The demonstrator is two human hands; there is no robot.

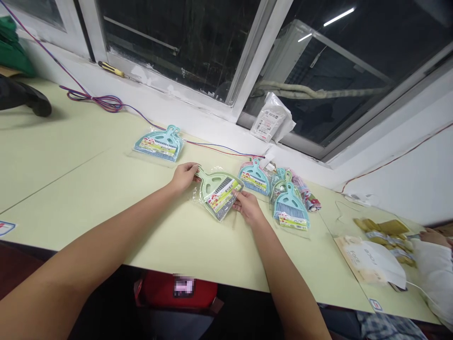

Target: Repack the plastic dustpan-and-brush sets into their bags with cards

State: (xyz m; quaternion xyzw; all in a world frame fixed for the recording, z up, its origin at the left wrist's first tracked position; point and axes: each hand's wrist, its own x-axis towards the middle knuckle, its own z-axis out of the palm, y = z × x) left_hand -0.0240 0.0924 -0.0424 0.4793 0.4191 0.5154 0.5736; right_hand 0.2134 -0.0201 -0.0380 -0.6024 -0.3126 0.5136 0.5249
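Note:
A green dustpan and brush set (219, 189) in clear plastic lies tilted between my two hands over the pale table. My left hand (185, 177) pinches its handle end. The fingers of my right hand (247, 206) grip its lower right edge, by the yellow printed label. Behind and to the left, a blue packaged dustpan set (160, 144) rests on the table. To the right are another blue set (255, 176) and a small group of packs with a blue one (290, 207) in front.
A white package (271, 120) stands on the window sill. A screwdriver (111, 69) and coiled cable (102, 101) are at the back left. On the right, a tissue pack (371, 262), mustard-coloured bundles (385, 229) and another person's white sleeve (430, 271) are visible.

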